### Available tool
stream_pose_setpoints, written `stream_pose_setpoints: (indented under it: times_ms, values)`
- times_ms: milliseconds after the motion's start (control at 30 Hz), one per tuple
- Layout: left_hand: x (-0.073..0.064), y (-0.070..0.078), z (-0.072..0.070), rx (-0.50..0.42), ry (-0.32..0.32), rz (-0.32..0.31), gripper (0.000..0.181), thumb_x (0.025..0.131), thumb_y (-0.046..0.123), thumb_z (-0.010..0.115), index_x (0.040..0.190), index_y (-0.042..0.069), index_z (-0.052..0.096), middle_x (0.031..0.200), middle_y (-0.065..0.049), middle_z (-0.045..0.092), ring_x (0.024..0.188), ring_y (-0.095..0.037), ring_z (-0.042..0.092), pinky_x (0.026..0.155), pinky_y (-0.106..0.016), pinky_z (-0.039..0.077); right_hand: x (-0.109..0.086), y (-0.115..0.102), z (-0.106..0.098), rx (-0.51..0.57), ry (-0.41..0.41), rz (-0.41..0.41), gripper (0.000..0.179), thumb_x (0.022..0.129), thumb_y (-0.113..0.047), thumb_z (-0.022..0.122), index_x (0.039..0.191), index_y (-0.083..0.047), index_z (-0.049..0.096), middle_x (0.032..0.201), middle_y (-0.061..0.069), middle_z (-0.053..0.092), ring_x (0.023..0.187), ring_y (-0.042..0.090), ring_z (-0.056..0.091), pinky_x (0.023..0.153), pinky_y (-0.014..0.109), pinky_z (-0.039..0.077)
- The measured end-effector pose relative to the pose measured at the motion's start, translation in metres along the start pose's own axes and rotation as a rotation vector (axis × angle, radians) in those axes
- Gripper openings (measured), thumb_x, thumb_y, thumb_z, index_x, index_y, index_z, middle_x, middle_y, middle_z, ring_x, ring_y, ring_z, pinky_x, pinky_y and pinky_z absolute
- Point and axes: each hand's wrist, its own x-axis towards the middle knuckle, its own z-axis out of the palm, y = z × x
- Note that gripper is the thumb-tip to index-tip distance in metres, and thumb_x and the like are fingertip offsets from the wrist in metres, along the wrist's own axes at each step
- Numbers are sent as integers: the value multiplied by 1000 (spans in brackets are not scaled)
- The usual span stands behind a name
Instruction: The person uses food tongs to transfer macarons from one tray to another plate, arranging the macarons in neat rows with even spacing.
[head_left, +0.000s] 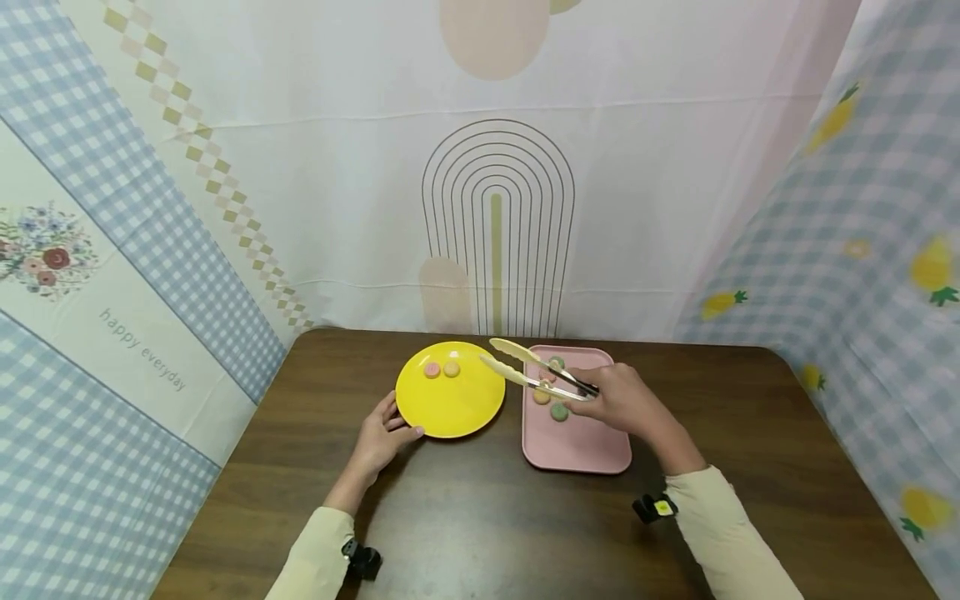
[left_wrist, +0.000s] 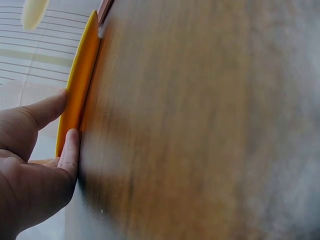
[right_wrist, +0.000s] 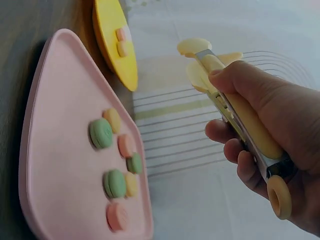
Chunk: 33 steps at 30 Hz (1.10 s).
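Note:
My left hand (head_left: 377, 439) holds the near-left rim of a round yellow plate (head_left: 453, 410), thumb on the edge and other fingers against its side, as the left wrist view shows. A pink macaron (head_left: 432, 370) and a yellow macaron (head_left: 452, 368) lie near the plate's far side. In my right hand (head_left: 618, 402) I grip cream-tipped metal tongs (right_wrist: 252, 122) above a pink tray (head_left: 577, 446). Their tips are spread, with nothing between them, and point toward the plate. Several macarons sit on the tray, among them a green macaron (right_wrist: 115, 183) and a pink macaron (right_wrist: 118, 217).
Plate and tray stand side by side near the back of a dark wooden table (head_left: 480, 517). Behind it hangs a white patterned cloth (head_left: 360, 208). Blue checked cloths border the table left and right.

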Motion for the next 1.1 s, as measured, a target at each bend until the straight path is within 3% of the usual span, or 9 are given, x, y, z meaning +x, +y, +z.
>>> stream_pose_setpoints:
  times_ms: [167,367,500,633,867,933,1033,1100]
  values:
    - [1,-1,1,-8,1,3,96,90,7,79,164,4,17,164,-22,30,135,-40,52,94,-36,57,-26,1,-19,-71,19,11,36,86,-29,83,114,-9,76,62,-13,50,54,4,39,49,23,35]
    - [1,0,0,-6,-1,-4,96,90,6,78,164,6,16,164,-20,31,134,-38,52,93,-35,58,-60,10,-29,-97,28,55,52,87,-33,81,125,2,72,64,-12,55,52,1,36,50,23,33]
    - [0,0,0,1,2,-5,95,91,6,77,164,7,16,164,-18,32,135,-36,52,95,-37,57,-78,19,-26,-79,33,77,54,87,-35,82,125,4,72,66,-11,58,53,0,38,50,23,35]
    - [1,0,1,11,1,4,94,91,8,77,164,7,17,164,-19,31,136,-36,52,96,-38,56,-93,27,-18,-62,22,117,54,87,-36,82,124,3,72,63,-12,53,53,0,38,49,22,35]
    - [0,1,2,21,-10,24,93,92,8,77,163,4,17,163,-22,32,135,-39,52,95,-38,57,-110,35,-5,-96,12,134,50,85,-35,83,121,-1,75,67,-13,57,57,1,41,51,24,37]
    - [-2,5,2,20,-15,17,94,92,7,76,163,2,16,164,-23,30,136,-40,51,96,-39,56,-113,37,-2,-102,15,132,50,84,-35,84,120,-1,75,69,-11,58,58,2,42,51,24,37]
    - [-12,22,3,28,-19,6,91,93,4,74,162,-1,16,163,-25,29,135,-42,50,96,-39,56,-116,38,1,-98,14,139,51,84,-36,84,120,-1,75,72,-9,62,59,2,42,51,24,37]
    - [-13,23,2,32,-21,0,91,93,4,74,162,-1,15,163,-25,29,136,-42,50,96,-40,56,-118,38,2,-95,10,147,52,84,-37,84,120,-1,75,75,-7,65,59,2,43,51,24,37]
